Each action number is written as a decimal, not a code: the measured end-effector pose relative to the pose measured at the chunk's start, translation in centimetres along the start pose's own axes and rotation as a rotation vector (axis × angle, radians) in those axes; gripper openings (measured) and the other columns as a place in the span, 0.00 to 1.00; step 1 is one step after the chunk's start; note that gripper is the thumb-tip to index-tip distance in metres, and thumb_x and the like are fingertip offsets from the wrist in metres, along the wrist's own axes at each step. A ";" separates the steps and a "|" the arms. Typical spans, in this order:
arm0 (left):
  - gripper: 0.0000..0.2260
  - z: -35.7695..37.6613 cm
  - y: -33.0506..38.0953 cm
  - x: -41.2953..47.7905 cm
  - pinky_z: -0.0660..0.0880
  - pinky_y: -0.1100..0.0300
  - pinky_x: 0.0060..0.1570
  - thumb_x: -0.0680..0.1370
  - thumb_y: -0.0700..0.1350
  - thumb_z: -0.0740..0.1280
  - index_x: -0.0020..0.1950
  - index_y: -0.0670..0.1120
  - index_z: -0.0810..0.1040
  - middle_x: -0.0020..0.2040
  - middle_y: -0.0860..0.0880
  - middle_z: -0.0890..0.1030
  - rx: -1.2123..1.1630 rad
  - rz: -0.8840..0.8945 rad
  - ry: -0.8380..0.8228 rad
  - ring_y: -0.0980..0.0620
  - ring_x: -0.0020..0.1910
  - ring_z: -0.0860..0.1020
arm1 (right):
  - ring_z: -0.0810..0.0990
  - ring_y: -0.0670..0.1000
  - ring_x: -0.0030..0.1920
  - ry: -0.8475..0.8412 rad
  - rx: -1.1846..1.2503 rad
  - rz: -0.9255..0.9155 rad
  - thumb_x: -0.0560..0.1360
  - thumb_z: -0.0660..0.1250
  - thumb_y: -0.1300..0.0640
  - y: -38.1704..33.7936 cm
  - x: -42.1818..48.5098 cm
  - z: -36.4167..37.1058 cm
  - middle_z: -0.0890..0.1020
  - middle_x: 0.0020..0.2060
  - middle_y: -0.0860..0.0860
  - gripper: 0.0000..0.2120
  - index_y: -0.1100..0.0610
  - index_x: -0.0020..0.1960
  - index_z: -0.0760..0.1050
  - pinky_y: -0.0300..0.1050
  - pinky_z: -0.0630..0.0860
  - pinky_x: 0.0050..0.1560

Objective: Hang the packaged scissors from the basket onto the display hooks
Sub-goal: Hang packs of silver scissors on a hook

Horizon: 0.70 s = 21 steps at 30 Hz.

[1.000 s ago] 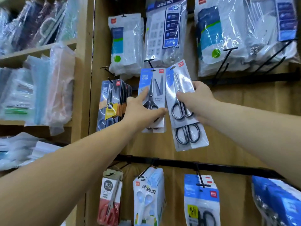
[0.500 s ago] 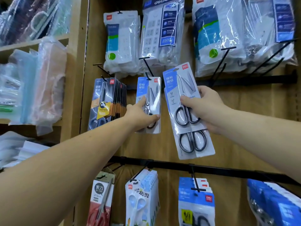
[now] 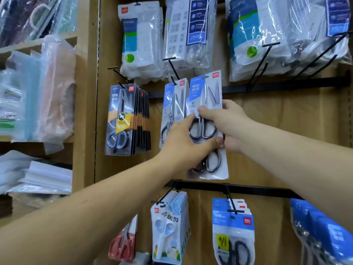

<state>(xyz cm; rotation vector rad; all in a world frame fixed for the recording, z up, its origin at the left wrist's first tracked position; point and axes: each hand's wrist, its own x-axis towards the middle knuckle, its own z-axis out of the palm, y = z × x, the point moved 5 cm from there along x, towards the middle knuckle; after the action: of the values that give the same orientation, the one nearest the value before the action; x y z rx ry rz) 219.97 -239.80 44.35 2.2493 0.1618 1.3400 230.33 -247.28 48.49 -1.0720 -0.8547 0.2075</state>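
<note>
My right hand grips two overlapping packaged scissors by their right edge; the lower pack sticks out beneath. They are upright against the wooden display panel. Their top is level with a similar blue-and-white scissors pack that hangs on a black display hook just to the left. My left hand reaches across the hung pack and pinches the held packs, thumb on the front near the scissor handles. The basket is not in view.
A thick stack of black-and-orange scissors packs hangs further left. Bagged power strips hang above, with several bare black hooks at the upper right. More scissors packs hang on the lower rail. Shelves with plastic-wrapped goods stand at left.
My right hand brought its packs left and upright, next to the hung pack. My left hand shifted from the hung pack onto the packs in my right hand.
</note>
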 end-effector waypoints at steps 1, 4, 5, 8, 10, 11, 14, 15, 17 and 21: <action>0.35 -0.4 -0.2 0.1 0.72 0.63 0.68 0.74 0.58 0.78 0.78 0.56 0.69 0.65 0.61 0.77 0.001 -0.026 0.005 0.64 0.63 0.77 | 0.89 0.61 0.47 -0.032 -0.002 0.019 0.79 0.75 0.60 0.0 -0.3 0.2 0.88 0.52 0.58 0.14 0.56 0.62 0.78 0.69 0.85 0.50; 0.33 -1.7 -1.9 0.6 0.74 0.56 0.70 0.75 0.57 0.77 0.78 0.57 0.69 0.66 0.60 0.80 -0.088 -0.098 0.042 0.59 0.64 0.79 | 0.88 0.61 0.49 -0.097 -0.002 0.082 0.84 0.61 0.62 -0.1 -1.1 0.4 0.88 0.53 0.61 0.11 0.58 0.61 0.80 0.68 0.84 0.53; 0.32 -1.9 -2.5 0.7 0.75 0.53 0.70 0.76 0.57 0.77 0.77 0.56 0.69 0.67 0.58 0.80 -0.118 -0.123 0.044 0.58 0.64 0.80 | 0.88 0.61 0.49 -0.101 -0.007 0.080 0.83 0.58 0.66 0.0 -1.1 0.2 0.88 0.52 0.61 0.15 0.58 0.59 0.81 0.67 0.85 0.51; 0.39 -2.1 -3.1 0.4 0.75 0.48 0.71 0.74 0.56 0.77 0.81 0.55 0.63 0.71 0.53 0.77 -0.170 -0.156 0.037 0.54 0.67 0.79 | 0.89 0.59 0.43 -0.059 -0.039 0.063 0.79 0.54 0.74 0.7 -1.4 -0.4 0.88 0.47 0.60 0.22 0.57 0.55 0.82 0.58 0.87 0.41; 0.40 -2.2 -3.0 0.1 0.74 0.51 0.72 0.74 0.56 0.77 0.81 0.58 0.62 0.72 0.51 0.73 -0.135 -0.133 0.049 0.57 0.66 0.77 | 0.87 0.54 0.34 -0.023 -0.053 0.043 0.78 0.55 0.75 1.1 -1.8 -0.6 0.88 0.42 0.57 0.21 0.55 0.50 0.82 0.49 0.84 0.31; 0.39 -2.4 -3.0 -0.1 0.73 0.57 0.72 0.75 0.54 0.77 0.81 0.59 0.62 0.71 0.51 0.70 -0.104 -0.107 0.065 0.62 0.64 0.76 | 0.87 0.54 0.32 -0.005 -0.059 0.027 0.78 0.56 0.76 1.1 -1.9 -0.6 0.87 0.42 0.56 0.22 0.54 0.49 0.81 0.48 0.82 0.28; 0.36 -3.5 -3.1 -0.4 0.65 0.84 0.57 0.78 0.45 0.76 0.80 0.60 0.61 0.67 0.50 0.66 -0.029 -0.064 0.129 0.71 0.56 0.71 | 0.88 0.59 0.42 0.059 -0.093 -0.032 0.78 0.57 0.76 0.8 -1.5 -1.1 0.87 0.46 0.57 0.20 0.54 0.50 0.80 0.56 0.86 0.36; 0.36 -4.1 -3.5 -0.3 0.64 0.84 0.55 0.79 0.45 0.76 0.80 0.60 0.61 0.66 0.51 0.66 -0.014 -0.075 0.159 0.69 0.55 0.71 | 0.88 0.60 0.46 0.078 -0.101 -0.047 0.78 0.58 0.75 0.6 -1.3 -1.2 0.87 0.48 0.56 0.20 0.53 0.50 0.79 0.59 0.87 0.43; 0.36 -5.3 -4.1 -0.2 0.68 0.72 0.65 0.79 0.47 0.76 0.81 0.60 0.60 0.68 0.50 0.66 -0.010 -0.130 0.187 0.65 0.53 0.73 | 0.88 0.60 0.49 0.100 -0.105 -0.063 0.78 0.57 0.74 0.2 -1.0 -1.5 0.87 0.50 0.55 0.21 0.51 0.50 0.79 0.60 0.86 0.48; 0.38 -6.2 -5.1 0.6 0.72 0.51 0.72 0.79 0.50 0.75 0.83 0.61 0.57 0.69 0.48 0.66 0.037 -0.228 0.127 0.54 0.56 0.77 | 0.89 0.60 0.47 0.083 -0.124 -0.065 0.78 0.56 0.73 0.0 -0.9 -1.1 0.88 0.50 0.53 0.22 0.51 0.58 0.80 0.61 0.87 0.47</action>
<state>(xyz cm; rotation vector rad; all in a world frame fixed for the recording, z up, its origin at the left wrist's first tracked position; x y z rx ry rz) 215.78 -232.94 44.70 2.1010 0.4766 1.3646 230.50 -248.57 47.81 -1.1586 -0.8345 0.0561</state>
